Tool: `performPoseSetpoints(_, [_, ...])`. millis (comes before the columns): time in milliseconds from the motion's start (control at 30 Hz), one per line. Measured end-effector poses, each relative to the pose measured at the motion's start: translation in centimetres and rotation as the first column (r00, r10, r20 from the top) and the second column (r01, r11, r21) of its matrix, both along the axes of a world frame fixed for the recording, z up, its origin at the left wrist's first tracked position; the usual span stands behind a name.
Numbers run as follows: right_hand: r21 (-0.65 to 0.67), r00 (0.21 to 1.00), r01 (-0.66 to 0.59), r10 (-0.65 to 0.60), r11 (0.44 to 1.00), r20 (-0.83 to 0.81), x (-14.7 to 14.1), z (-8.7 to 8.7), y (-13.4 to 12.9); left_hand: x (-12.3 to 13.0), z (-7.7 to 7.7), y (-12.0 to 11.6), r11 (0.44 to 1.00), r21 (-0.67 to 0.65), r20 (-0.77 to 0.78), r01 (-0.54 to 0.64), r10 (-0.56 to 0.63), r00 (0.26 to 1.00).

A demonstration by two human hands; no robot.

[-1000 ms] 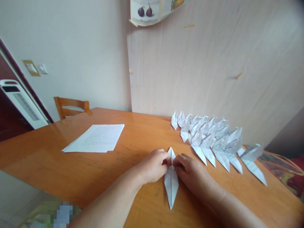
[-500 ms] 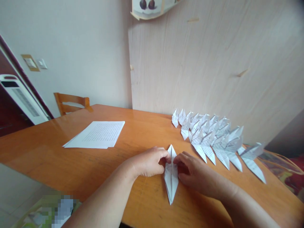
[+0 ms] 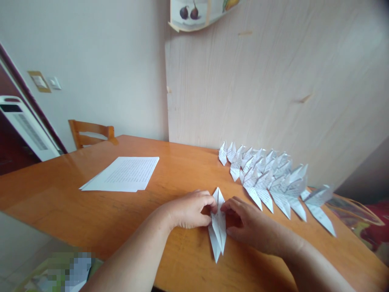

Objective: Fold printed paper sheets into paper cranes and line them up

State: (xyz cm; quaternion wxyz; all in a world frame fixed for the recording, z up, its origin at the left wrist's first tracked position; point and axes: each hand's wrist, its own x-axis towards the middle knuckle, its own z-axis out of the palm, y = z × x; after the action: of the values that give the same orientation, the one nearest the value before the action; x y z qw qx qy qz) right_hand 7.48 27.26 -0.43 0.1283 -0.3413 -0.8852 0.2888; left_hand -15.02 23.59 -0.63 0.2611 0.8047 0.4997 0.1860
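A long, narrow folded paper (image 3: 218, 227) with pointed ends lies on the wooden table (image 3: 179, 251) in front of me. Its near end is split into two points that stand slightly apart. My left hand (image 3: 194, 209) grips its left edge, thumb and fingers bent against the paper. On the opposite edge, my right hand (image 3: 243, 219) pinches the paper with thumb and index finger. Several finished-looking folded paper shapes (image 3: 267, 170), white with printed text, stand in rows to the right, beyond my right hand.
A stack of printed sheets (image 3: 121, 174) lies at the table's left. Behind it is a wooden chair (image 3: 91, 134). A pale board (image 3: 243, 89) rises along the table's back edge. A clear bag (image 3: 355, 211) sits at the far right, and a bin (image 3: 51, 271) at lower left.
The paper's near end, a single point before, has parted into two points. Both hands keep their hold on its sides. The view has tilted slightly upward.
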Motion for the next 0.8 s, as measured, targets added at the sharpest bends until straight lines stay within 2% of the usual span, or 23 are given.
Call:
performPoseSetpoints(267, [-0.002, 0.999, 0.038, -0.038, 0.999, -0.013, 0.0, -0.1, -0.3, 0.3, -0.1, -0.4, 0.997, 0.075, 0.044, -0.001, -0.003, 0.999])
performPoseSetpoints(567, [0.025, 1.000, -0.008, 0.008, 1.000, -0.018, 0.0, 0.5, -0.4, 0.4, -0.2, -0.5, 0.995, 0.026, 0.123, -0.096, 0.092, 0.988])
performPoseSetpoints(800, [-0.056, 0.998, -0.056, 0.055, 0.997, -0.020, 0.4, 1.2, -0.4, 0.5, -0.3, -0.7, 0.990, 0.057, 0.123, -0.130, 0.122, 0.985])
